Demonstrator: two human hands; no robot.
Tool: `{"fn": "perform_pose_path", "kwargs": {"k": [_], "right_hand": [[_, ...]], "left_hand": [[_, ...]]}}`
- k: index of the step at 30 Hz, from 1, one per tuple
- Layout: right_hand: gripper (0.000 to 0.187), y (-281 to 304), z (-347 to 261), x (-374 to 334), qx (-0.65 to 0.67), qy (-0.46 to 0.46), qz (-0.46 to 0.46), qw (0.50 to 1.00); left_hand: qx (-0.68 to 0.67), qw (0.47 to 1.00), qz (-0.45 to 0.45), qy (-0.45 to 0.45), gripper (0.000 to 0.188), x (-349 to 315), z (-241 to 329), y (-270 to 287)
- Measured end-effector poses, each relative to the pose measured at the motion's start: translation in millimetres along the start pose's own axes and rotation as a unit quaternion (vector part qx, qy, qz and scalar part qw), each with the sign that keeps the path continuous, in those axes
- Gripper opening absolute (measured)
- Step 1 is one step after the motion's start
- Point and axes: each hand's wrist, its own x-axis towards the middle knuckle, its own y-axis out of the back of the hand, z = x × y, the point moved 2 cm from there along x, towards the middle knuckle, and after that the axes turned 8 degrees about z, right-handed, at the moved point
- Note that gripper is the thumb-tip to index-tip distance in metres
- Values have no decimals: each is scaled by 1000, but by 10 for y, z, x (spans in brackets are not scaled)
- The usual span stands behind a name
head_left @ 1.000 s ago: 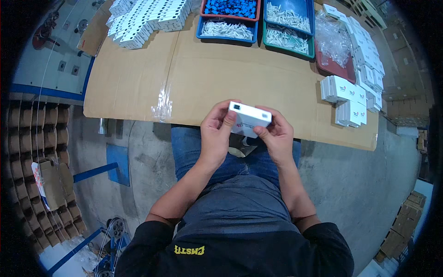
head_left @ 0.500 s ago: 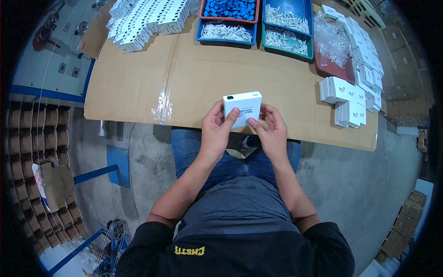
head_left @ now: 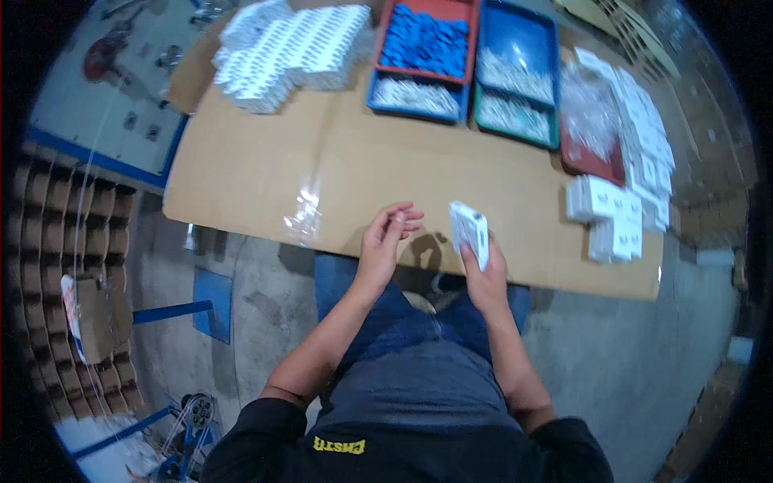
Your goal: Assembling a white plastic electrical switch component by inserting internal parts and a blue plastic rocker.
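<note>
A small white box [head_left: 469, 233] with dark print is in my right hand [head_left: 488, 274], tilted, its thumb across one face. To the left, my left hand [head_left: 386, 245] holds nothing; its fingers are apart and slightly curled above the table's near edge. Both hands are over the cardboard-covered table [head_left: 266, 169]. At the table's right side stand stacked white boxes [head_left: 616, 229] of the same look. The picture is somewhat blurred by motion.
Many white boxes [head_left: 298, 48] stand in rows at the far left. At the back are a red tray of blue pieces [head_left: 427, 40], a blue tray [head_left: 415, 97] and a green tray [head_left: 515, 117] of white pieces, and a red tray [head_left: 592, 161] with clear plastic bags [head_left: 588, 113].
My left hand has let go of the white box and moved off it. My right hand now holds the box alone and has turned it on edge. The view has shifted.
</note>
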Motion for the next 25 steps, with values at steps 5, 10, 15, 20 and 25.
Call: {"fn": "perform_pose_path", "kwargs": {"k": [5, 10, 15, 20, 25], "right_hand": [[31, 48, 99, 11, -35, -40, -62, 997], [26, -84, 126, 195, 15, -151, -139, 979], [22, -439, -17, 639, 33, -140, -193, 971], [24, -888, -355, 1254, -49, 35, -226, 972], [20, -1442, -480, 1854, -92, 70, -256, 960]], "left_hand": [[187, 967, 119, -124, 26, 764, -205, 761], [464, 817, 226, -257, 25, 1308, 69, 1535], [521, 757, 272, -285, 27, 1525, 4, 1789], [539, 740, 275, -293, 29, 1502, 57, 1722], [555, 749, 262, -248, 31, 1542, 57, 1788]]}}
